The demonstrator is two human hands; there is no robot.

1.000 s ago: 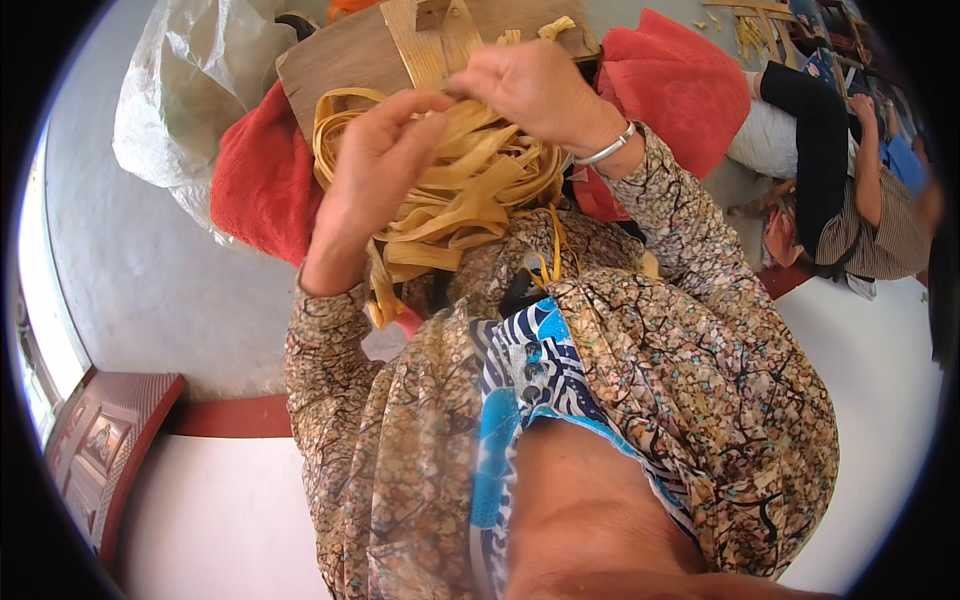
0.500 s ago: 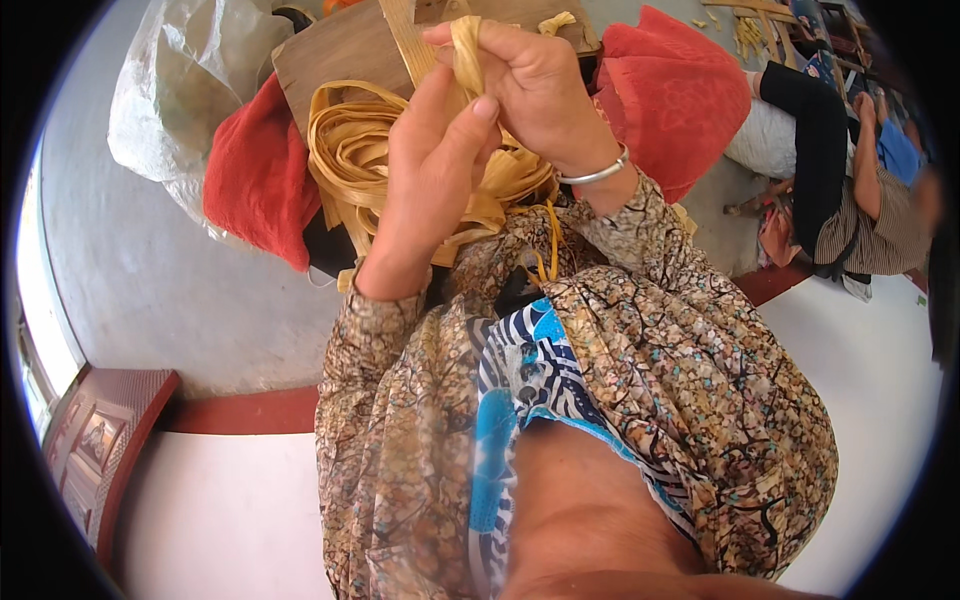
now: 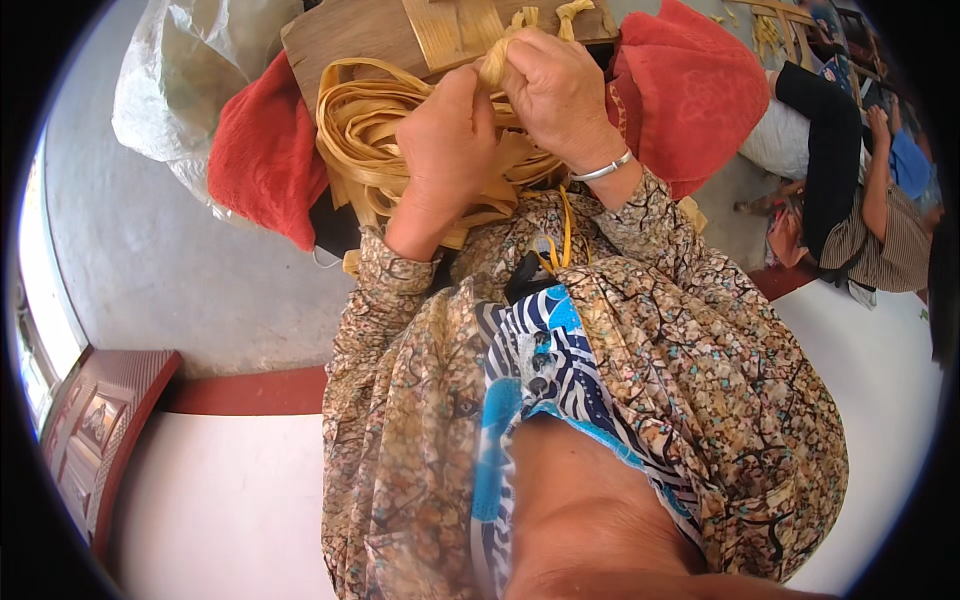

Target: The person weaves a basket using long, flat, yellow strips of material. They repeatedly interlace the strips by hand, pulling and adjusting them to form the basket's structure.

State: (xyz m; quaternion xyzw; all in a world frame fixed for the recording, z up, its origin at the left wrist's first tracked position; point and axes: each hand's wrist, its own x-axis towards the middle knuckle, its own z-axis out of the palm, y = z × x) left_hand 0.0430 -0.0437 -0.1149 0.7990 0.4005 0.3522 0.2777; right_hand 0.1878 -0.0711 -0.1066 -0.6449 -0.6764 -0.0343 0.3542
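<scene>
A loose bundle of flat tan straw strips (image 3: 365, 135) lies in my lap over a red cloth (image 3: 262, 158). Both hands pinch the same gathered end of the strips near the top of the view. My left hand (image 3: 447, 140) grips it from the left with the fingers closed. My right hand (image 3: 558, 95), with a silver bracelet at the wrist, closes over the bunched tip (image 3: 494, 62). A wooden board (image 3: 350, 35) with a woven straw band sits just behind the hands.
A clear plastic bag (image 3: 180, 70) lies at the upper left on the grey floor (image 3: 150, 270). Another person (image 3: 860, 190) sits at the right. A red step edge (image 3: 245, 390) and a dark wooden frame (image 3: 95, 420) are at the lower left.
Both hands have risen and drawn together from spread in the strips to pinching one gathered end. The strips now hang in a tighter loop below them.
</scene>
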